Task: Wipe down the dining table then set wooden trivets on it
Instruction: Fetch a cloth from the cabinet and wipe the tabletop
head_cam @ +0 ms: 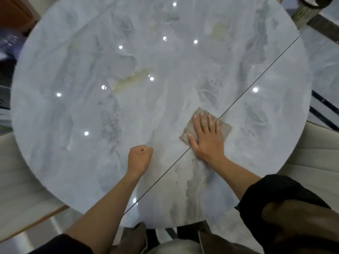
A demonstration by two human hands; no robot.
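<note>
A round grey-white marble dining table [82, 116] fills the view, with a thin dark seam running diagonally across its right half. My right hand [207, 138] lies flat, fingers spread, pressing a folded beige cloth [224, 130] onto the tabletop right at the seam. My left hand [140, 159] is closed in a fist with nothing in it and rests on the table to the left of the cloth. No wooden trivets are in view.
Cream upholstered chairs stand at the left [16, 173] and right [315, 154] of the table. A perforated metal cylinder [306, 13] stands on the floor at the far right. Yellowish marks [128, 80] show near the table's middle, among reflections of ceiling lights.
</note>
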